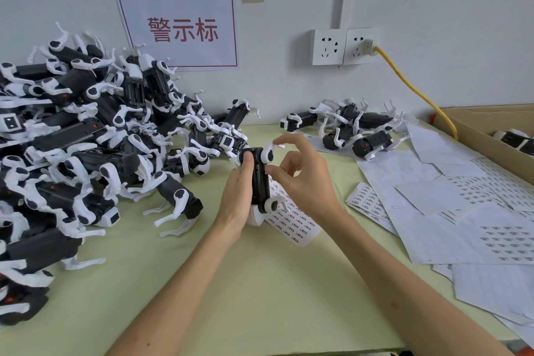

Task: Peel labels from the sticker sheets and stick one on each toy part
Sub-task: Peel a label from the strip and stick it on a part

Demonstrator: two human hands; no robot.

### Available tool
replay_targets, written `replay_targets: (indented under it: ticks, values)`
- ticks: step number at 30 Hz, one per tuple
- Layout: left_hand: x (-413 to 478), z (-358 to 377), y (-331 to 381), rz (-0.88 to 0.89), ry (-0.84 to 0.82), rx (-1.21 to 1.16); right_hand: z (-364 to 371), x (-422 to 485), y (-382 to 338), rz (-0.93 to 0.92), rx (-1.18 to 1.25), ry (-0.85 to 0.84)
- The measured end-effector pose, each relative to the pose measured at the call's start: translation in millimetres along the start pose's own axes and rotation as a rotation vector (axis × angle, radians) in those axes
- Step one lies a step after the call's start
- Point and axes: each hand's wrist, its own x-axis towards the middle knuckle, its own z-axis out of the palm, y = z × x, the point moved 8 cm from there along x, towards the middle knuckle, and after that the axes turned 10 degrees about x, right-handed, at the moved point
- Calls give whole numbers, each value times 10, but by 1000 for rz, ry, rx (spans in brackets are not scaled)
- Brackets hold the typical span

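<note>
Head view: the left hand point(238, 191) is curled around the left side of a black toy part point(258, 179) with white legs, the thumb laid along its top. The part is held just above the middle of the pale green table point(231, 283), lengthwise away from the person. The right hand point(303, 179) is set against the part's right side, thumb at its edge and index finger arched over a white leg joint; whether anything is pinched there cannot be told. A sticker sheet point(291, 225) lies under the part. A large pile of toy parts point(86, 139) is heaped at the left, a smaller group point(349, 127) at the back right. Loose sheets point(462, 211) are spread on the right beside a cardboard box point(476, 130). On the white wall a red-lettered sign point(182, 29), two sockets point(344, 46) and a yellow cable point(416, 89) are seen.
</note>
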Motion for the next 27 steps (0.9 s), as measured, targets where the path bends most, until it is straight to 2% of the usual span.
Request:
replay_targets:
  ticks: [4, 10, 17, 27]
  values:
    - [21, 53, -74, -120, -50, -147, 33, -14, -3, 48, 73, 14]
    - [12, 61, -68, -159, -82, -237, 134, 1, 127, 288, 394, -87]
    - [-28, 198, -21, -132, -210, -357, 215, -20, 157, 321, 533, -178]
    - [-11, 223, -27, -110, -269, -337, 261, -34, 105, 316, 531, -268]
